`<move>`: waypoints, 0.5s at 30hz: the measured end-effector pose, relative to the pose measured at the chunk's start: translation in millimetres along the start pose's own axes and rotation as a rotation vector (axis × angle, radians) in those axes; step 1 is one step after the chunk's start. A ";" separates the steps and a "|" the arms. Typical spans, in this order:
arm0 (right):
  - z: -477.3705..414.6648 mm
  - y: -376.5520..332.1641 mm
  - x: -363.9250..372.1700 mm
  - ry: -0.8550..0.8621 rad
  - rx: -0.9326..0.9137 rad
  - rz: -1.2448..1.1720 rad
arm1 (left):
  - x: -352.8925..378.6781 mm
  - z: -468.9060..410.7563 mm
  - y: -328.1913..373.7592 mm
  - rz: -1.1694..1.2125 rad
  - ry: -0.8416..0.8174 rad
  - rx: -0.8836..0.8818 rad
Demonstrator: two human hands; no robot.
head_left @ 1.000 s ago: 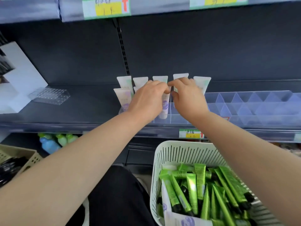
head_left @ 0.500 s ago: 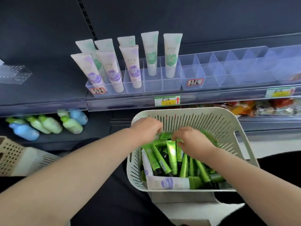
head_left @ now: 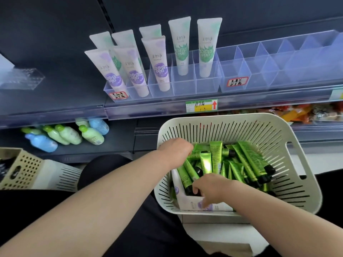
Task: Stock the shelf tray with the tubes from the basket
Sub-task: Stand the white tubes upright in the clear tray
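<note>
Eight standing tubes fill the left compartments of the clear shelf tray, whose right end is cut off by the frame edge. Both hands are in the basket among the green tubes. The left hand curls downward with its fingertips hidden, so its hold cannot be told. The right hand reaches a lying white tube at the near wall, and its fingers are too blurred to judge the grip.

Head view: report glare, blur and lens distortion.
Head view: the wide lens bows the shelf edge; lighting is even, with bright glare streaks on the green tubes in the basket; the right hand is slightly motion-smeared at the fingertips; the shelf tray reads sharp, its clear walls faintly hazy.
</note>
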State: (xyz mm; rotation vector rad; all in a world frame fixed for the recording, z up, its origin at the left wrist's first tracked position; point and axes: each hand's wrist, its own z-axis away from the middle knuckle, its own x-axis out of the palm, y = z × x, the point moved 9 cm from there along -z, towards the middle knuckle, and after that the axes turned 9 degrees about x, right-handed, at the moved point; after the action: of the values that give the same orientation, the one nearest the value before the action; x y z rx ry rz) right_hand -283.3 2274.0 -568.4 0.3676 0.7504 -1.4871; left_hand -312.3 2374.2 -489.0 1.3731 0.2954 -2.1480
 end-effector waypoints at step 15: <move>48.9 68.3 -51.8 0.323 0.142 -0.534 | 54.0 -5.3 2.7 -0.388 -0.338 0.121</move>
State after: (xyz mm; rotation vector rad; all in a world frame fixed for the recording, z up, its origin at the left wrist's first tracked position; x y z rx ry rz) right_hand -201.8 2287.2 -514.3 0.5530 1.0577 -2.0177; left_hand -323.6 2356.0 -538.9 1.0503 0.3229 -2.7113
